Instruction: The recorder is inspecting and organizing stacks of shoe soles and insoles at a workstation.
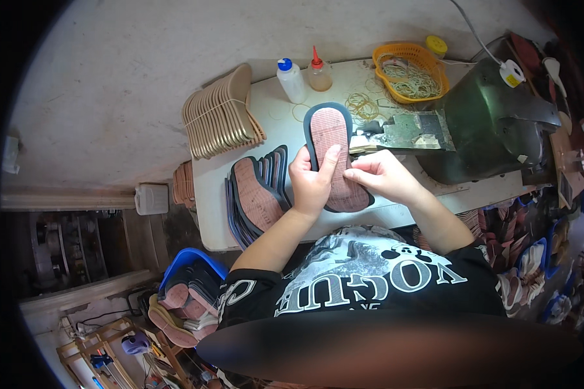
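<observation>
A shoe sole with a pinkish woven face and a dark rim is held up over the white table's front part. Around its left edge my left hand is closed, the thumb lying on the pink face. My right hand is at the sole's right edge, thumb and forefinger pinched together against it; whether something small sits between them is hidden. To the left of my left hand, a stack of similar soles leans on the table. Behind that stands a banded row of tan soles.
On the table stand a white bottle with a blue cap, a red-tipped bottle and a yellow basket of rubber bands. A dark green machine is at right. A blue bin of soles sits lower left.
</observation>
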`<state>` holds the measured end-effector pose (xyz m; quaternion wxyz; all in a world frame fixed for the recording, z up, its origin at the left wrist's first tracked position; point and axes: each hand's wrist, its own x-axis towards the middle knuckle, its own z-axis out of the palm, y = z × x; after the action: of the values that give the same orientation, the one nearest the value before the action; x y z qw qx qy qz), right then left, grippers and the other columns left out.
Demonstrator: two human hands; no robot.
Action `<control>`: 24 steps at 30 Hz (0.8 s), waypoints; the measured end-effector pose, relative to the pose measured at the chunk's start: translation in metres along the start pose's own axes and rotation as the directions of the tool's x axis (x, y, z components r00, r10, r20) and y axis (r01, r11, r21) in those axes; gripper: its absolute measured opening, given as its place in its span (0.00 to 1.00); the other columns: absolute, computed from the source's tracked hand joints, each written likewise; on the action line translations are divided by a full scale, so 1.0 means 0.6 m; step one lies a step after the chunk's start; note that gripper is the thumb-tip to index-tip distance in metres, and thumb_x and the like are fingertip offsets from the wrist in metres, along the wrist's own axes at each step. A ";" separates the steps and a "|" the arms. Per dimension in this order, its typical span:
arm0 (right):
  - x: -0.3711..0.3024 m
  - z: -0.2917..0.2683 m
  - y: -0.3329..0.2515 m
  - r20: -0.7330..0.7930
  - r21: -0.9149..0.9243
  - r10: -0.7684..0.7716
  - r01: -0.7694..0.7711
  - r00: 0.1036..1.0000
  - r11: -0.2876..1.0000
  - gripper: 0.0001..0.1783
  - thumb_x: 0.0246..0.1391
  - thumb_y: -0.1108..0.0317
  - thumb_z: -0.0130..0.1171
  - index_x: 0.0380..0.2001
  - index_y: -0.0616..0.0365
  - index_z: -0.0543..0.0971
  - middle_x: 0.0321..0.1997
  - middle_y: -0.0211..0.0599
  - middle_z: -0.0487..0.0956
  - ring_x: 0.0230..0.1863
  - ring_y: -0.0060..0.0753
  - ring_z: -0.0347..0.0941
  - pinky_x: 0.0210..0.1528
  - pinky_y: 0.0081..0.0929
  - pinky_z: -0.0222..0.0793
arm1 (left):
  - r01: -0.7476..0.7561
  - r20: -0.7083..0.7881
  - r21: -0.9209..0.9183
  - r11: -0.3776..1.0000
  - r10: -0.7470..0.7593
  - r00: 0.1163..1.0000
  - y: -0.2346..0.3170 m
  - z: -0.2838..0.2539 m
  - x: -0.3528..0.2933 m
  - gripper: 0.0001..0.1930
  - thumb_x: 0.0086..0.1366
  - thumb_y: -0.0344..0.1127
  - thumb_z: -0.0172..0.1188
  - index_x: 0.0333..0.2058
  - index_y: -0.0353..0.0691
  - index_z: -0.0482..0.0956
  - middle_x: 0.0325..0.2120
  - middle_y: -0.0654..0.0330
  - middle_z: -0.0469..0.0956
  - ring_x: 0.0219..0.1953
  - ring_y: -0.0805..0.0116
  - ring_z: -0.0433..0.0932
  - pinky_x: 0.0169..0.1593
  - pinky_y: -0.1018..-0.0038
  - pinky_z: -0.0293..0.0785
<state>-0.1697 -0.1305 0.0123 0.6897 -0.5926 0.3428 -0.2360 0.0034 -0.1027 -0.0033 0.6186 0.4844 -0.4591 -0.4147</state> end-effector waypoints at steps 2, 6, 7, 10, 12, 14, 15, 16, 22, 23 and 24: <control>-0.008 0.001 -0.004 -0.053 -0.094 -0.073 0.067 0.996 0.993 0.10 0.58 0.68 0.61 0.35 0.66 0.83 0.26 0.25 0.79 0.28 0.10 0.68 0.32 0.15 0.66 | 0.070 0.049 -0.028 0.997 -0.069 0.996 0.018 0.001 0.005 0.14 0.60 0.34 0.67 0.39 0.31 0.77 0.34 0.59 0.81 0.34 0.75 0.78 0.41 0.77 0.75; -0.010 0.002 -0.014 -0.040 -0.169 -0.127 0.118 0.991 0.978 0.10 0.57 0.70 0.61 0.37 0.66 0.82 0.28 0.24 0.79 0.30 0.10 0.68 0.33 0.16 0.67 | 0.136 0.171 0.009 0.991 -0.136 0.976 0.036 0.003 0.029 0.18 0.57 0.32 0.68 0.43 0.31 0.74 0.36 0.57 0.80 0.36 0.72 0.79 0.42 0.75 0.75; -0.009 0.000 0.002 -0.023 -0.031 -0.074 0.073 0.997 0.997 0.10 0.57 0.69 0.61 0.39 0.66 0.82 0.30 0.24 0.79 0.31 0.10 0.68 0.35 0.16 0.67 | 0.141 0.174 -0.016 0.990 -0.136 0.975 0.041 0.008 0.035 0.17 0.57 0.31 0.67 0.43 0.31 0.75 0.36 0.58 0.80 0.36 0.72 0.79 0.43 0.74 0.76; -0.023 0.008 0.029 -0.024 0.152 -0.024 0.027 0.999 0.988 0.12 0.57 0.64 0.62 0.37 0.63 0.82 0.30 0.22 0.79 0.31 0.13 0.69 0.36 0.19 0.68 | 0.234 0.075 -0.168 0.958 -0.224 0.972 0.043 0.014 0.073 0.17 0.58 0.32 0.67 0.43 0.30 0.74 0.36 0.58 0.80 0.35 0.72 0.79 0.41 0.76 0.76; -0.036 0.014 0.028 -0.043 0.309 0.041 -0.026 0.998 0.951 0.14 0.58 0.64 0.62 0.39 0.65 0.81 0.33 0.26 0.81 0.34 0.14 0.72 0.38 0.19 0.70 | 0.241 0.087 -0.155 0.958 -0.230 0.969 0.024 0.011 0.101 0.18 0.55 0.37 0.70 0.40 0.32 0.77 0.35 0.57 0.79 0.36 0.67 0.79 0.44 0.71 0.74; -0.044 0.024 0.030 -0.095 0.343 0.065 -0.029 0.993 0.939 0.14 0.58 0.64 0.61 0.40 0.66 0.81 0.34 0.28 0.81 0.34 0.15 0.73 0.38 0.19 0.70 | -0.095 0.136 0.515 0.852 0.028 0.990 -0.015 0.001 0.120 0.20 0.51 0.45 0.71 0.35 0.34 0.80 0.36 0.54 0.76 0.42 0.58 0.74 0.51 0.65 0.69; -0.047 0.024 0.031 -0.154 0.374 0.092 -0.028 0.984 0.927 0.15 0.59 0.64 0.61 0.40 0.66 0.81 0.35 0.29 0.82 0.35 0.15 0.74 0.38 0.19 0.71 | -0.088 0.117 0.637 0.766 0.017 0.993 -0.015 0.010 0.125 0.23 0.48 0.51 0.71 0.34 0.36 0.82 0.38 0.50 0.73 0.48 0.51 0.66 0.55 0.62 0.63; -0.052 0.024 0.039 -0.160 0.375 0.091 -0.025 0.983 0.927 0.15 0.59 0.64 0.61 0.40 0.66 0.81 0.35 0.29 0.82 0.35 0.15 0.74 0.38 0.19 0.71 | -0.092 0.123 0.636 0.766 0.017 0.992 -0.022 0.013 0.127 0.23 0.48 0.51 0.71 0.34 0.36 0.82 0.38 0.50 0.73 0.48 0.51 0.66 0.55 0.62 0.63; -0.057 0.017 0.048 -0.274 0.427 0.061 0.064 0.960 0.902 0.16 0.58 0.63 0.61 0.41 0.67 0.80 0.36 0.31 0.82 0.35 0.16 0.74 0.39 0.18 0.71 | -0.013 0.125 0.530 0.848 -0.063 0.990 -0.045 0.030 0.141 0.24 0.52 0.51 0.68 0.36 0.32 0.82 0.39 0.47 0.75 0.48 0.50 0.67 0.55 0.61 0.64; -0.058 0.018 0.039 -0.286 0.454 0.054 0.086 0.957 0.887 0.17 0.58 0.64 0.61 0.44 0.67 0.79 0.38 0.32 0.82 0.37 0.17 0.74 0.42 0.18 0.71 | -0.010 0.124 0.533 0.846 -0.066 0.990 -0.043 0.033 0.141 0.24 0.52 0.51 0.68 0.36 0.32 0.82 0.39 0.47 0.75 0.48 0.50 0.67 0.55 0.61 0.64; -0.057 0.017 0.042 -0.282 0.456 0.055 0.084 0.958 0.886 0.17 0.58 0.64 0.61 0.44 0.67 0.79 0.38 0.32 0.82 0.37 0.17 0.74 0.42 0.18 0.71 | -0.035 0.113 0.597 0.802 -0.041 0.993 -0.042 0.039 0.144 0.25 0.52 0.52 0.68 0.35 0.31 0.81 0.39 0.47 0.75 0.48 0.50 0.67 0.55 0.61 0.64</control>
<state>-0.1865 -0.0941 -0.0050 0.7522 -0.3727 0.3683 -0.3996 -0.0008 -0.1950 -0.0110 0.4051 0.6295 -0.6018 -0.2783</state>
